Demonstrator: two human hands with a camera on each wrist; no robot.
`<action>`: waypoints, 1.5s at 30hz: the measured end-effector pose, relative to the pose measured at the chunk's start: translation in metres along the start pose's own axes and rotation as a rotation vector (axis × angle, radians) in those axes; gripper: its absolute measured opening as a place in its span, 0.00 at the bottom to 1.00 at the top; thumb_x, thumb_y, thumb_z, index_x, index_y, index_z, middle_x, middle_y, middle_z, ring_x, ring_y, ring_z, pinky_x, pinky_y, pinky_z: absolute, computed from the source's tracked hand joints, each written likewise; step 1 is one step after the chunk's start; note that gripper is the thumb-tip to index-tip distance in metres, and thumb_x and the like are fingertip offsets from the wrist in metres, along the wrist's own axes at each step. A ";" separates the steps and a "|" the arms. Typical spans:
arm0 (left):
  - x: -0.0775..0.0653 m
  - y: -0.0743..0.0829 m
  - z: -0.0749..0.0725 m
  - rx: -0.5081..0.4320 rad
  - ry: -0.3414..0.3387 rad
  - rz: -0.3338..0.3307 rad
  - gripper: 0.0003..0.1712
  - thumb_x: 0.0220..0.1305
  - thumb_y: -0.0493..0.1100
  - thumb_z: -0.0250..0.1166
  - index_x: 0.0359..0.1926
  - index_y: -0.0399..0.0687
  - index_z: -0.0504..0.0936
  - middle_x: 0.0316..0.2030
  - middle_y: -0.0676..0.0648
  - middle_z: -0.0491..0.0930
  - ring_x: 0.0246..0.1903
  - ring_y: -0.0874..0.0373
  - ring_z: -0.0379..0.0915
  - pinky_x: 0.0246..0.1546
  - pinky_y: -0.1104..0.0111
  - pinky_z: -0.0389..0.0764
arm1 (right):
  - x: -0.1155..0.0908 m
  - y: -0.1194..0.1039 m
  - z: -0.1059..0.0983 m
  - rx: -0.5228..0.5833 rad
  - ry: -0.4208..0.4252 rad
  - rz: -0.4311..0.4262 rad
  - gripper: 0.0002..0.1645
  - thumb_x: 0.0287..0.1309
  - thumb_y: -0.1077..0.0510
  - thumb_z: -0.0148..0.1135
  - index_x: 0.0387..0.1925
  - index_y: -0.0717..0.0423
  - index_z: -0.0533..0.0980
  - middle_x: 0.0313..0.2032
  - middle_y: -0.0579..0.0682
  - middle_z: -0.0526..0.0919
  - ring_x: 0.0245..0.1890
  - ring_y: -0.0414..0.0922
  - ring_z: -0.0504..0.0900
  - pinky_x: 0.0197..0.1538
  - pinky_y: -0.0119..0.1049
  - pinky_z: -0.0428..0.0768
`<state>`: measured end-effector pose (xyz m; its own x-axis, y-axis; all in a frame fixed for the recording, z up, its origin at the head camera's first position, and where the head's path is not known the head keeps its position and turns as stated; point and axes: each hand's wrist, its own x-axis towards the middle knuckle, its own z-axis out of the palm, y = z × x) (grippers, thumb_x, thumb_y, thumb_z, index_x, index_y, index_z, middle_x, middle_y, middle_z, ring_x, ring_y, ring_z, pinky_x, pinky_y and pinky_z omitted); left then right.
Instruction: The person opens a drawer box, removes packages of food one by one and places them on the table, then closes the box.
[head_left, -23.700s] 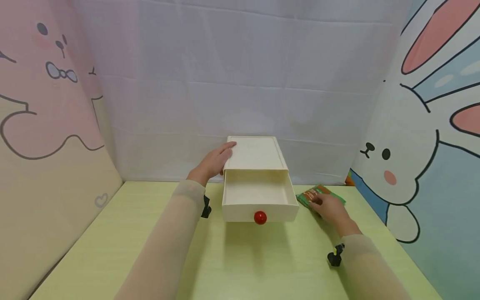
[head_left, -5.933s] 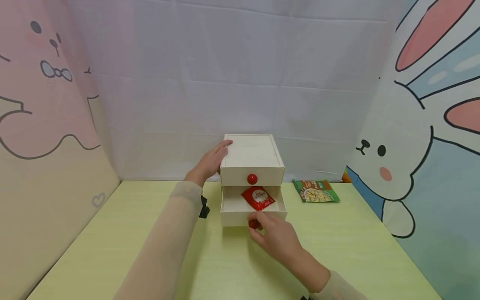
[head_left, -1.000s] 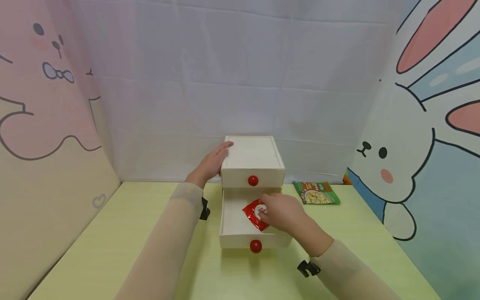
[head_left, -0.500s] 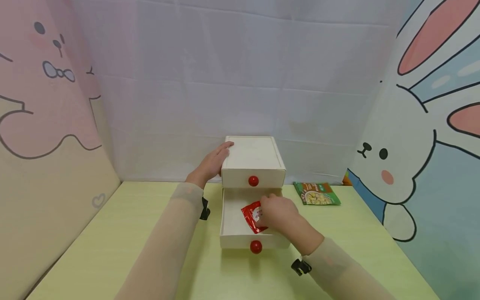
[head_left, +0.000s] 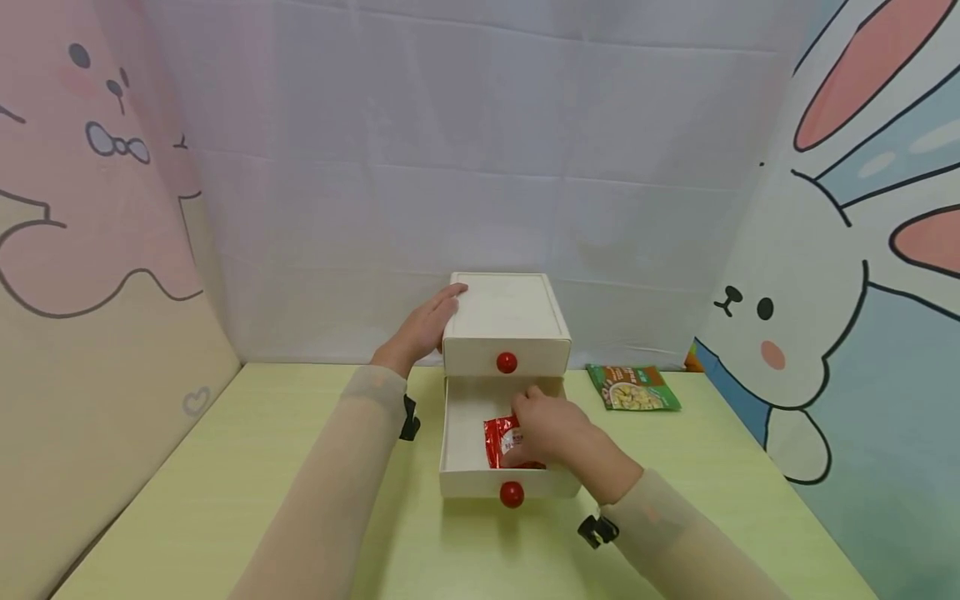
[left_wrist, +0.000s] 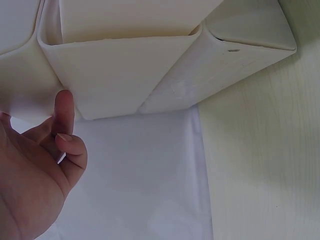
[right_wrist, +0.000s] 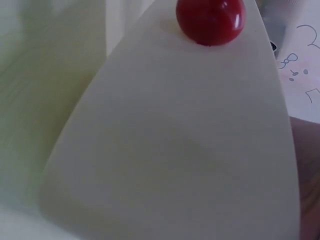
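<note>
I see a pale green table [head_left: 225, 500] filling the near half of the view, walled by a white cloth at the far side and cartoon rabbit panels on the left and right. At the far middle of the table stands a cream drawer box [head_left: 504, 308] with two drawers: the upper one is pushed in, showing its red knob [head_left: 507, 362], and the lower drawer [head_left: 461, 433] is pulled out toward me, its own red knob [head_left: 512, 493] on the near front panel. My left hand [head_left: 422, 327] rests on the far left top edge of the box, fingers fairly straight and laid flat against it, grasping nothing; the left wrist view shows the thumb up beside the box's side wall. My right hand [head_left: 551, 429] reaches down into the open lower drawer and its curled fingers grip a red sachet [head_left: 501, 442], which sits inside the drawer toward its near right part, touching the drawer floor as far as I can tell. The right wrist view shows only the drawer's front panel and knob close up. A green snack packet [head_left: 633, 387] lies flat on the table to the right of the box, well apart from both hands.
</note>
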<state>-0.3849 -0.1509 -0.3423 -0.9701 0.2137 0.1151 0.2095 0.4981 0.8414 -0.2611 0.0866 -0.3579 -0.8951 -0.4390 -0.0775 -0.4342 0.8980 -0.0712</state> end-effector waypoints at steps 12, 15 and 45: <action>-0.004 0.003 0.002 0.007 -0.008 -0.022 0.31 0.78 0.65 0.33 0.78 0.80 0.55 0.72 0.52 0.64 0.30 0.47 0.77 0.49 0.51 0.75 | -0.012 0.014 -0.009 0.247 0.058 -0.044 0.16 0.53 0.51 0.78 0.39 0.50 0.80 0.34 0.43 0.82 0.34 0.43 0.76 0.43 0.39 0.80; -0.004 0.004 0.002 0.001 -0.010 -0.020 0.31 0.78 0.65 0.33 0.78 0.79 0.54 0.72 0.52 0.64 0.31 0.46 0.77 0.50 0.49 0.76 | -0.018 0.017 -0.015 0.238 0.099 -0.059 0.07 0.59 0.55 0.74 0.36 0.49 0.82 0.32 0.42 0.82 0.33 0.42 0.76 0.43 0.39 0.81; 0.001 0.001 0.002 0.011 -0.006 -0.012 0.31 0.77 0.66 0.33 0.78 0.80 0.55 0.64 0.50 0.72 0.27 0.46 0.75 0.47 0.49 0.77 | -0.057 0.087 -0.043 0.731 0.194 0.049 0.11 0.67 0.49 0.66 0.44 0.50 0.82 0.37 0.49 0.85 0.31 0.47 0.79 0.31 0.38 0.80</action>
<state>-0.3854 -0.1484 -0.3425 -0.9719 0.2125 0.1017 0.1991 0.5103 0.8367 -0.2522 0.1907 -0.3167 -0.9426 -0.3255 0.0744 -0.2769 0.6378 -0.7187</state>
